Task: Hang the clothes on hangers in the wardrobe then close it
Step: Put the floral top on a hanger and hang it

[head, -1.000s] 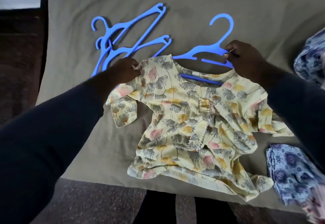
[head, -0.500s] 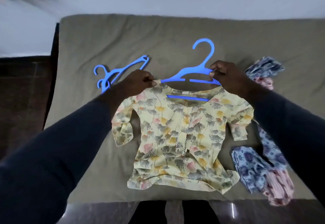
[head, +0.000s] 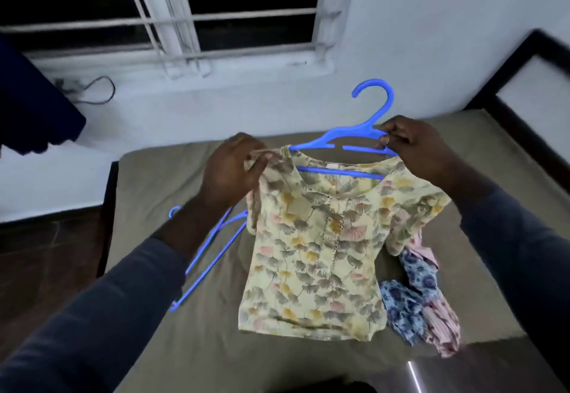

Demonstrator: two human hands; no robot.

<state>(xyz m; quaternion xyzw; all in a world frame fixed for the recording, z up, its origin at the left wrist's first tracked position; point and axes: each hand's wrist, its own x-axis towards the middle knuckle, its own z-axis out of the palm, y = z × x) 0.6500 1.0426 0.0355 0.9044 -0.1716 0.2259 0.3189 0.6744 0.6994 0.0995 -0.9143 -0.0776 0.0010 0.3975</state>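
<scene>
A yellow floral top (head: 320, 247) hangs in the air above the bed on a blue hanger (head: 348, 133), whose hook points up. My left hand (head: 234, 170) pinches the top's left shoulder. My right hand (head: 413, 146) grips the hanger's right arm together with the top's right shoulder. The hanger's lower bar shows through the neckline. The wardrobe is out of view.
Spare blue hangers (head: 209, 257) lie on the olive bed sheet (head: 172, 176) under my left arm. A blue and pink floral garment (head: 422, 306) is heaped on the bed at the right. A barred window (head: 172, 13) is ahead; a dark bed frame (head: 509, 90) is at the right.
Both hands have lifted the top on its hanger off the bed, so it now hangs freely. The view has tilted up to show the window and wall.
</scene>
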